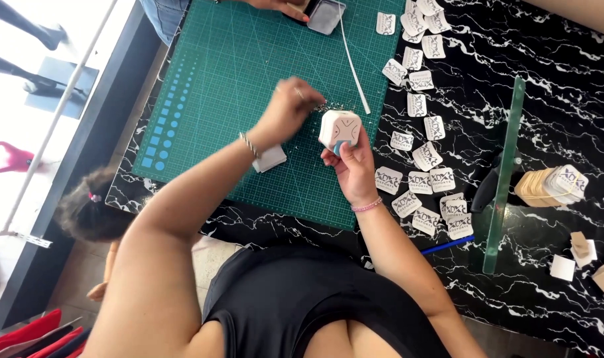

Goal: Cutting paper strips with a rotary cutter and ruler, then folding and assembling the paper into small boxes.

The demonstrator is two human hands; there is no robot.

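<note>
My right hand (355,166) is gripping the punch (340,129); my left hand (285,109), pinched shut, is hovering at its 9 o'clock.

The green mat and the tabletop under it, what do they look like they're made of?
The cutting mat looks like matte rubbery plastic, judging by its flat, glare-free printed grid. The tabletop looks like glossy black marble or a laminate imitation: white veining and a sheen.
</note>
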